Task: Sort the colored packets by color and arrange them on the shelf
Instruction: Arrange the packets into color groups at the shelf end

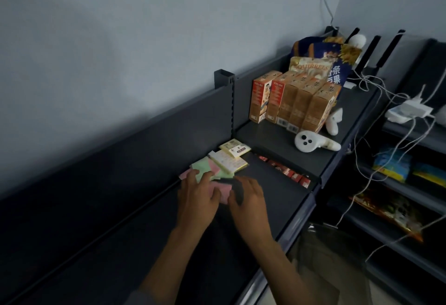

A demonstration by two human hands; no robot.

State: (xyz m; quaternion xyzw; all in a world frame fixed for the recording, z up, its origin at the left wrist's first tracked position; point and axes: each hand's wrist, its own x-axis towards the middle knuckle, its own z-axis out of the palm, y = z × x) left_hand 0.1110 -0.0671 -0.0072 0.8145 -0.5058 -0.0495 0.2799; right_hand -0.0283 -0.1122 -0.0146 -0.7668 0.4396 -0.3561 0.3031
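Dark grey shelf (120, 220) is sitting against a pale wall, and the colored packets (218, 167) are lying in a loose pink, green and yellow pile at its back, near the divider. Left hand (198, 198) is resting flat on the pink and green ones with fingers spread, and right hand (248, 201) is touching the pile's edge, fingers relaxed, not gripping anything. The raised shelf beside it is holding a row of orange boxes (289, 102), snack bags (321, 58) and two white controllers (313, 144).
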